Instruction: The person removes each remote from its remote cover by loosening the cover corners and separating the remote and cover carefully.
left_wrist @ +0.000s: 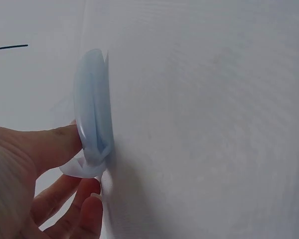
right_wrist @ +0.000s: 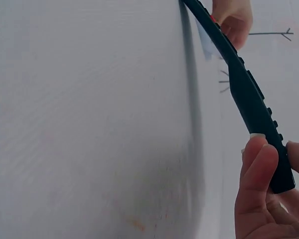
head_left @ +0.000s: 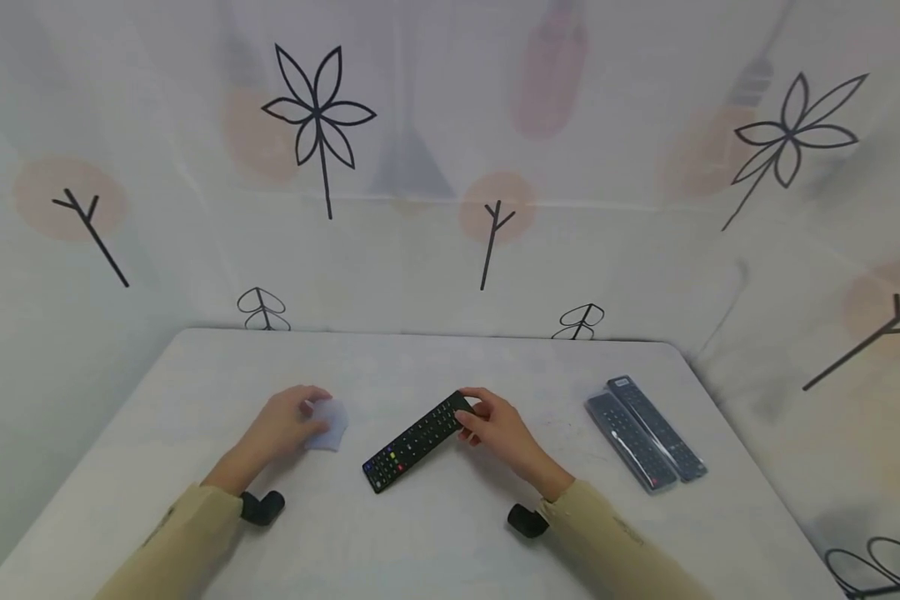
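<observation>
A small folded pale-blue cloth is gripped at its left side by my left hand. Seen from the left wrist, the thumb presses one face of the cloth, and the fingers curl beneath it near the tabletop. My right hand pinches the upper right end of a black remote control, thumb on the button side and fingers behind. It slants down to the left, buttons facing up, with coloured keys near its lower end. The right wrist view has the remote edge-on, its gripped end raised off the table.
Two more remotes, one wrapped in clear plastic and a slimmer one, lie side by side at the right of the white table. A patterned curtain hangs behind the table. Black wrist devices sit at both sleeves.
</observation>
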The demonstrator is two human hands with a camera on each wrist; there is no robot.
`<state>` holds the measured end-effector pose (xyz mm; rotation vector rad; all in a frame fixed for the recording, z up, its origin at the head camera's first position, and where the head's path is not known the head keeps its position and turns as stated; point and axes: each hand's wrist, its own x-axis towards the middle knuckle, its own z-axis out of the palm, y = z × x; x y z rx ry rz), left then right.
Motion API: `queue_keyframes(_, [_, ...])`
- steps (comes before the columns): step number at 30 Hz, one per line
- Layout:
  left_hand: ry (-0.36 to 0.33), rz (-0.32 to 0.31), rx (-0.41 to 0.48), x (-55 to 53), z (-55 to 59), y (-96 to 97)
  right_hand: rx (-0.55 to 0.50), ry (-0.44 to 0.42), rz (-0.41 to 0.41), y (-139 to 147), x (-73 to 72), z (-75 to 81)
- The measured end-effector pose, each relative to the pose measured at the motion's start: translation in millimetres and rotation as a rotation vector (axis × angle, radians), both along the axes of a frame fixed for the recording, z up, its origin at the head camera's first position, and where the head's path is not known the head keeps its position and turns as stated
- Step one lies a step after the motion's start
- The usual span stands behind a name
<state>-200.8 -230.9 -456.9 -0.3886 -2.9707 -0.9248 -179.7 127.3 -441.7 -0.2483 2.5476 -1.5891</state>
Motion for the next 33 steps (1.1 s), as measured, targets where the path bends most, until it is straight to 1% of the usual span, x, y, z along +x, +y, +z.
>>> queue_keyframes(7, [-0.024,-0.010,-0.039,-2.0,5.7,4.2,-0.069,-0.010,-0.033,-21,-14.4,-3.4])
queue_keyframes(12, [-0.021,0.000,-0.056,-3.1,6.0,7.9,-0.075,-0.022,-0.036,-36,-22.7,-8.3])
queue_keyframes(16, [-0.025,0.017,-0.061,-2.1,5.4,9.2,-0.138,-0.056,-0.027,-48,-27.6,-11.1])
queue_keyframes(21, [-0.031,0.029,-0.052,-0.5,4.3,9.0,-0.218,-0.133,-0.003,-64,-33.6,-14.2])
queue_keyframes(24, [-0.028,0.030,-0.050,0.4,4.8,9.7,-0.206,-0.157,-0.002,-74,-36.6,-16.7])
queue_keyframes(26, [-0.025,0.032,-0.053,0.6,4.8,10.2,-0.177,-0.152,0.002,-80,-38.7,-18.6])
queue_keyframes(31, [-0.030,0.037,-0.061,0.5,3.7,11.2,-0.068,-0.082,0.011,-96,-38.5,-17.9])
queue_keyframes(33, [-0.030,0.037,-0.061,0.4,3.2,11.1,-0.038,-0.053,-0.001,-101,-37.7,-17.4])
